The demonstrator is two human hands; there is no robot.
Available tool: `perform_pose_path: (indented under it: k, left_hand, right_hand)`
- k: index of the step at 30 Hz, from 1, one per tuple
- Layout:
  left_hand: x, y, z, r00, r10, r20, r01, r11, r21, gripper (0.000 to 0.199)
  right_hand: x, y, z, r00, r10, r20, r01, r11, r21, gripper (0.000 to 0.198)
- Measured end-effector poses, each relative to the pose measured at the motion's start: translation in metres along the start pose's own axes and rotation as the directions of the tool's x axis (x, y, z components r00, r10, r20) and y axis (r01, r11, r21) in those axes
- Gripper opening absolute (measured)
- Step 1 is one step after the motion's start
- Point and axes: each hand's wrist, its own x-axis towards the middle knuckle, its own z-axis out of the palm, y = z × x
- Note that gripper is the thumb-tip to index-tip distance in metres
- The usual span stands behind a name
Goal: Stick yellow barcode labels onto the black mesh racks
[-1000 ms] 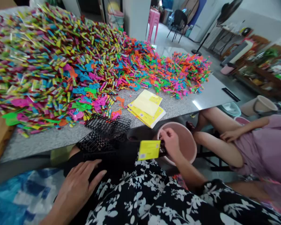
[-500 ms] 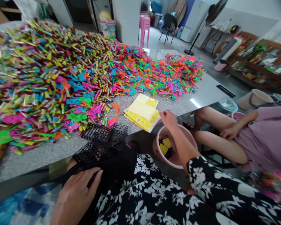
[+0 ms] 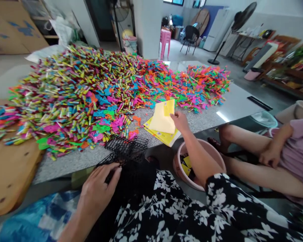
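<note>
My right hand [image 3: 180, 121] pinches the edge of a yellow and cream paper sheet [image 3: 163, 117], raised partly off a small stack of yellow printed sheets [image 3: 171, 138] on the granite table. My left hand [image 3: 102, 181] is low over my lap, fingers curled at the near edge of black plastic grid frames [image 3: 126, 146]; its fingertips are partly lost against the dark cloth. Beyond the frames lie loose pink, green and orange toy pieces [image 3: 101, 128]. Below my right forearm stands a pink bucket [image 3: 218, 158] holding black pieces and yellow cards [image 3: 186, 168].
A large heap of small colourful plastic tubes and toys [image 3: 86, 80] covers much of the granite table [image 3: 207, 119]. At the right sits a person in a mauve garment [image 3: 299, 148], a hand on their lap. A wooden board [image 3: 12, 178] is at the left.
My right hand has taken hold of the top sheet's edge and lifted it. My left hand stays by the black frames. The camera view has shifted left.
</note>
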Motion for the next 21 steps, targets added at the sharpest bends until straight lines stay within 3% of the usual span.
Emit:
perform_pose_path:
  k: [2,4,5,7,9,10,11,12,13,15,16,17,18,20,21]
  left_hand:
    - [0.014,0.007,-0.010,0.993,-0.113,-0.020,0.112,0.992,-0.065,0.029]
    - [0.033,0.019,-0.022,0.973,-0.221,-0.062,0.211,0.967,-0.140,0.040]
    - [0.044,0.025,-0.027,0.963,-0.257,-0.083,0.238,0.953,-0.189,0.048]
    - [0.064,0.035,-0.034,0.961,-0.263,-0.084,0.232,0.933,-0.275,0.068]
    - [0.078,0.040,-0.035,0.952,-0.296,0.075,0.302,0.875,-0.378,0.070]
    - [0.082,0.040,-0.033,0.924,-0.295,0.243,0.377,0.807,-0.454,0.067]
    - [0.083,0.038,-0.029,0.869,-0.286,0.405,0.475,0.712,-0.517,0.064]
    - [0.082,0.035,-0.024,0.803,-0.275,0.529,0.573,0.598,-0.560,0.062]
    - [0.079,0.032,-0.018,0.750,-0.277,0.601,0.649,0.483,-0.588,0.061]
    - [0.070,0.027,-0.005,0.708,-0.355,0.611,0.705,0.305,-0.640,0.060]
    - [0.065,0.026,0.001,0.706,-0.396,0.588,0.700,0.258,-0.666,0.058]
    - [0.061,0.027,0.005,0.710,-0.410,0.573,0.690,0.240,-0.683,0.056]
    - [0.058,0.028,0.008,0.718,-0.396,0.572,0.683,0.242,-0.690,0.052]
    - [0.054,0.033,0.009,0.745,-0.325,0.583,0.664,0.283,-0.692,0.042]
    - [0.054,0.035,0.007,0.761,-0.283,0.584,0.649,0.312,-0.694,0.037]
  right_hand:
    - [-0.025,-0.012,-0.011,0.993,-0.097,0.063,0.086,0.984,0.159,0.026]
    - [-0.053,-0.025,-0.023,0.952,-0.222,0.212,0.109,0.890,0.443,0.029]
    - [-0.066,-0.032,-0.028,0.906,-0.281,0.315,0.053,0.816,0.576,0.032]
    - [-0.090,-0.045,-0.035,0.784,-0.345,0.516,-0.127,0.725,0.677,0.037]
    - [-0.104,-0.056,-0.034,0.652,-0.356,0.669,-0.244,0.737,0.630,0.040]
    - [-0.109,-0.061,-0.031,0.596,-0.353,0.721,-0.256,0.767,0.588,0.040]
    - [-0.111,-0.064,-0.025,0.567,-0.347,0.747,-0.227,0.806,0.546,0.040]
    - [-0.113,-0.067,-0.019,0.582,-0.340,0.739,-0.150,0.848,0.509,0.039]
    - [-0.115,-0.070,-0.012,0.649,-0.344,0.679,-0.029,0.880,0.474,0.037]
    - [-0.122,-0.074,0.001,0.809,-0.425,0.405,0.283,0.887,0.366,0.030]
    - [-0.128,-0.076,0.007,0.829,-0.501,0.249,0.428,0.855,0.294,0.026]
    - [-0.137,-0.078,0.012,0.799,-0.585,0.141,0.547,0.803,0.236,0.023]
    - [-0.146,-0.080,0.017,0.739,-0.666,0.105,0.639,0.741,0.207,0.021]
    - [-0.166,-0.082,0.026,0.607,-0.779,0.157,0.745,0.627,0.229,0.021]
    - [-0.174,-0.083,0.030,0.567,-0.803,0.186,0.764,0.596,0.247,0.022]
